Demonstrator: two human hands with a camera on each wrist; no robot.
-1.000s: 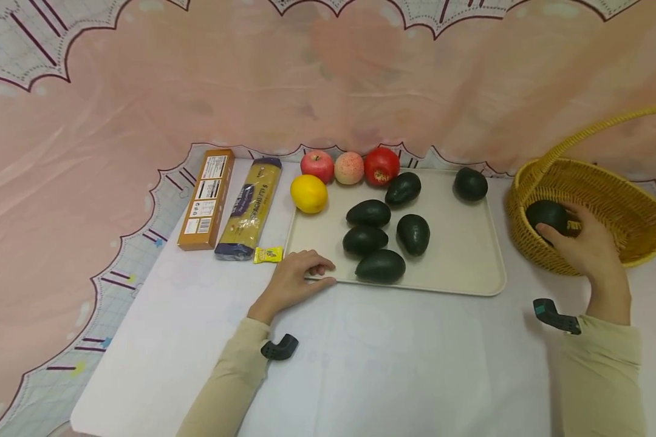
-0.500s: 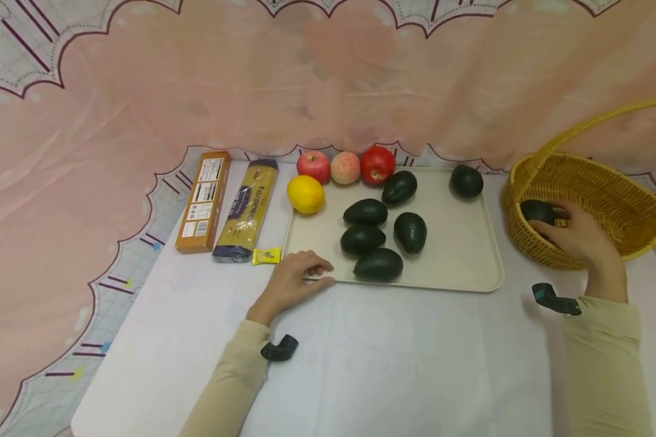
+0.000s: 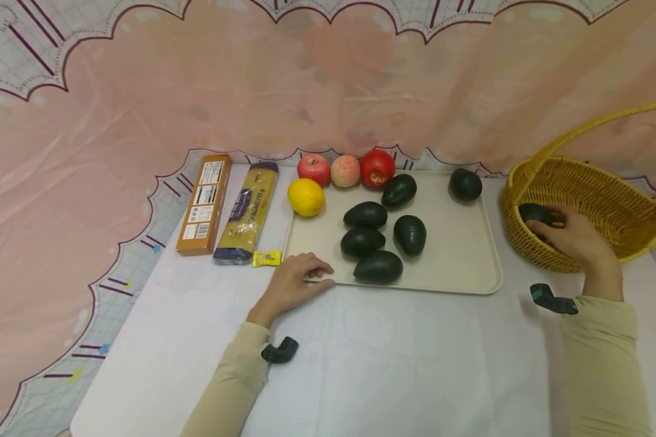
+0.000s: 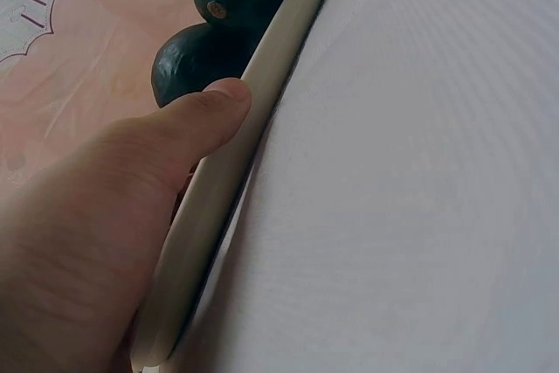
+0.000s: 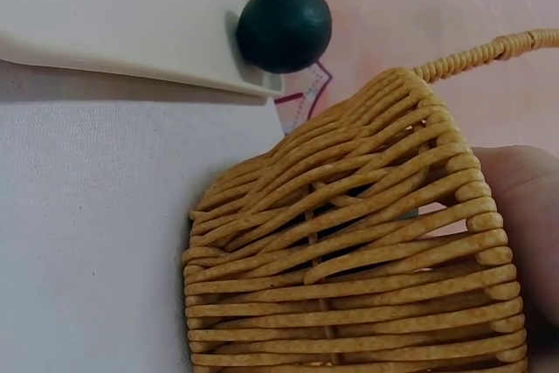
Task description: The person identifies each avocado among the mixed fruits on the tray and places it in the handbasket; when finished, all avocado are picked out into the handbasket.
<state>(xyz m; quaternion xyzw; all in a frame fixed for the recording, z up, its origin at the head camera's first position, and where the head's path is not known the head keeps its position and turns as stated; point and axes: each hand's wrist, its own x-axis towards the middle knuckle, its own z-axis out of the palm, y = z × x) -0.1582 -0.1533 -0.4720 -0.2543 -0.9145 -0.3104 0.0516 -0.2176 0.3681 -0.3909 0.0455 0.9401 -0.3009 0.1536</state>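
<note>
In the head view my right hand reaches inside the yellow wicker basket on the right. It holds a dark green avocado near the basket's left wall, thumb and fingers around it. The right wrist view shows mostly the basket's woven side, which hides the held avocado and most of the hand. My left hand rests at the front left corner of the cream tray, fingers loosely bent. In the left wrist view its thumb lies on the tray rim. Several avocados lie on the tray.
A single avocado sits at the tray's back right corner. A lemon, apple, peach and pomegranate line the back left. Left of the tray are a spaghetti pack, an orange-brown box and a small yellow packet.
My right hand has lowered the avocado slightly deeper into the basket, toward its left wall. My left hand stays at the tray edge. The head view has shifted a little.
</note>
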